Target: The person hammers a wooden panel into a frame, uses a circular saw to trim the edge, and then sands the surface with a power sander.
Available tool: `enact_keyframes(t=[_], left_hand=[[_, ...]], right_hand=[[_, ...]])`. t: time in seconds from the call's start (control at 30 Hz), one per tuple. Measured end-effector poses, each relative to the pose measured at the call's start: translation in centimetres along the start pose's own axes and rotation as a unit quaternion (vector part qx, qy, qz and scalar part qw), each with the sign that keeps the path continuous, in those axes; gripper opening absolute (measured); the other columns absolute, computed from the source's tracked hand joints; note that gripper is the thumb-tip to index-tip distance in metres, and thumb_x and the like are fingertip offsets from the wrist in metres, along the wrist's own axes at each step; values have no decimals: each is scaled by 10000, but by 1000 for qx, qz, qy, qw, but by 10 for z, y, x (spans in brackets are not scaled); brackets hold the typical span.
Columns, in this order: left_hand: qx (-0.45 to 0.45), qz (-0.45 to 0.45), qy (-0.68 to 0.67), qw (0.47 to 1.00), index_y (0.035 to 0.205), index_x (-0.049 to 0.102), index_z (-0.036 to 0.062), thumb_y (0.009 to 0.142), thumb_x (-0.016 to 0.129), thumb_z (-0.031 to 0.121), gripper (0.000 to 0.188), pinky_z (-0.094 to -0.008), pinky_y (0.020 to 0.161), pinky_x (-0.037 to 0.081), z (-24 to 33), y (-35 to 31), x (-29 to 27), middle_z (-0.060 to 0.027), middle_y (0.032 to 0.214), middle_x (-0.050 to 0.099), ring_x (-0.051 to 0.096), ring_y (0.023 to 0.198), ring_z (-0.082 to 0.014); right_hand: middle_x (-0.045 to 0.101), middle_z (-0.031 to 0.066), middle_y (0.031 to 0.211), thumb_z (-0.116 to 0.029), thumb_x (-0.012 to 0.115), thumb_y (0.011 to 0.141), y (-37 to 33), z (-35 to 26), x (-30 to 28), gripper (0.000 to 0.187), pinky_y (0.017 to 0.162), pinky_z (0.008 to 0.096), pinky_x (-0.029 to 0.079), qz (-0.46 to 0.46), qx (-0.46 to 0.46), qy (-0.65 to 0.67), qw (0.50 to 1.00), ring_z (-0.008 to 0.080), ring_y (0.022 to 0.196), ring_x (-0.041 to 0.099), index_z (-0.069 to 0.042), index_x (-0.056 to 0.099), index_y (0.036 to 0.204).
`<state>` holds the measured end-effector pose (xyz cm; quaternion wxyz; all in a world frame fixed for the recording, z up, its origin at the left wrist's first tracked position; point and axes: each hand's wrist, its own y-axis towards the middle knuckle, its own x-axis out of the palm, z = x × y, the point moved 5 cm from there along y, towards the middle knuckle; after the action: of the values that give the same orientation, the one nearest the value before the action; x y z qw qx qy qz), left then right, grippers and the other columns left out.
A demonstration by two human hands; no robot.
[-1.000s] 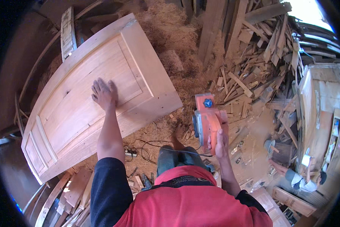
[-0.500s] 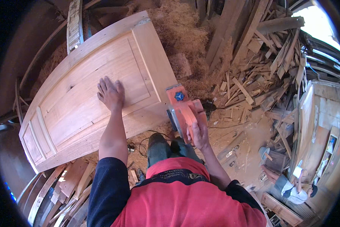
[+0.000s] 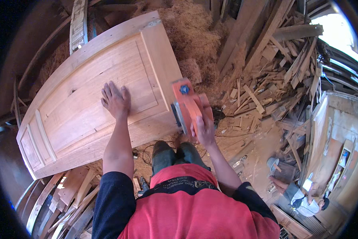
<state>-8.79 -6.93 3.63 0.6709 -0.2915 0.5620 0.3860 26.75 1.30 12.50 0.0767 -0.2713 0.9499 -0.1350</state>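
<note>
A pale wooden panelled door [image 3: 103, 67] lies flat in front of me, reaching off to the left. My left hand [image 3: 116, 100] rests on its large raised panel with the fingers spread, holding nothing. At the door's right end, my right hand [image 3: 204, 129] is wrapped round the handle of an orange electric planer [image 3: 192, 106] with a blue knob at its front. The planer is slightly blurred and stands close along the door's end edge; whether its sole touches the wood I cannot tell.
Curly wood shavings [image 3: 193, 32] heap up beyond the door. Offcuts [image 3: 262, 99] are piled at the right, and boards [image 3: 63, 199] lie at the lower left. A cable [image 3: 145, 154] runs by my legs. Another person [image 3: 306, 203] sits at the far right.
The planer in my right hand has shifted slightly up and to the left along the door's end. My left hand stays at the same place on the panel.
</note>
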Motion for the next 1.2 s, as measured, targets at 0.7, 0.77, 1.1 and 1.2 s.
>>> enact_keyframes(t=[0.7, 0.77, 1.1, 1.2], left_hand=[[27, 27, 14, 999, 1561, 375, 110, 1005, 449, 553, 714, -580, 1196, 191, 0, -1, 1, -149, 1634, 326, 250, 1525, -345], [31, 33, 16, 999, 1561, 384, 119, 990, 444, 543, 714, -571, 1216, 166, -1, -1, 0, -124, 1638, 323, 238, 1529, -342], [22, 29, 2, 999, 1566, 377, 126, 988, 440, 547, 718, -563, 1221, 150, -4, 0, 5, -119, 1639, 322, 229, 1534, -333], [17, 30, 21, 999, 1565, 378, 125, 985, 448, 537, 715, -562, 1222, 149, -3, 1, 5, -121, 1638, 321, 225, 1536, -329]], right_hand=[[525, -5, 568, -411, 413, 1093, 24, -10, 11, 566, 432, 267, 433, -21, -20, -13, 999, 86, 468, 511, -186, 315, 1602], [525, 5, 630, -481, 384, 1090, 78, -24, 25, 499, 428, 251, 405, -38, -42, -7, 998, 79, 468, 494, -60, 539, 1311], [541, 20, 641, -581, 382, 1052, -82, 31, -22, 606, 419, 252, 386, -28, 39, -17, 999, 97, 476, 513, -11, 576, 1124], [528, 19, 631, -543, 396, 1059, -109, 39, -27, 556, 428, 266, 401, -27, 42, -19, 999, 106, 486, 511, -59, 485, 1319]])
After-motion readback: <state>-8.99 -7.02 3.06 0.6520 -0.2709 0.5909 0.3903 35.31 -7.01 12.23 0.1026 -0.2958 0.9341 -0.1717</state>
